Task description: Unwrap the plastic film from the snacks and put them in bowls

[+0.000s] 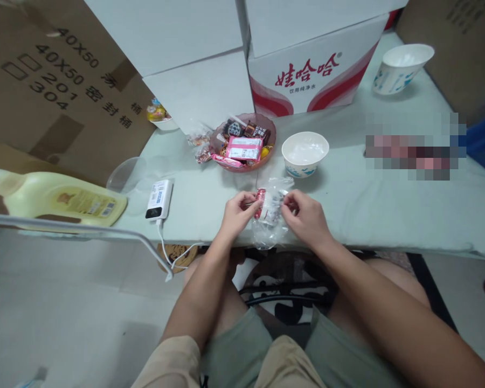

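Note:
Close to the table's front edge, a crinkled clear plastic bag (269,231) with small wrapped pieces inside, one in a red wrapper, lies between my hands. My left hand (240,212) pinches the bag's left side, by the red-wrapped piece (260,203). On the opposite side my right hand (304,215) grips the plastic, fingertips pressed together. Just beyond the hands stands a white paper bowl (305,153) with blue print and what looks like clear plastic in it. Left of that, a pink glass bowl (220,156) holds several wrapped sweets.
White cartons (307,70) stand along the back. To the left are a power bank (159,198) with a white cable, a clear lid (125,175) and a yellow bottle (64,198) on its side. Another paper bowl (404,70) stands back right, near a blurred-out patch.

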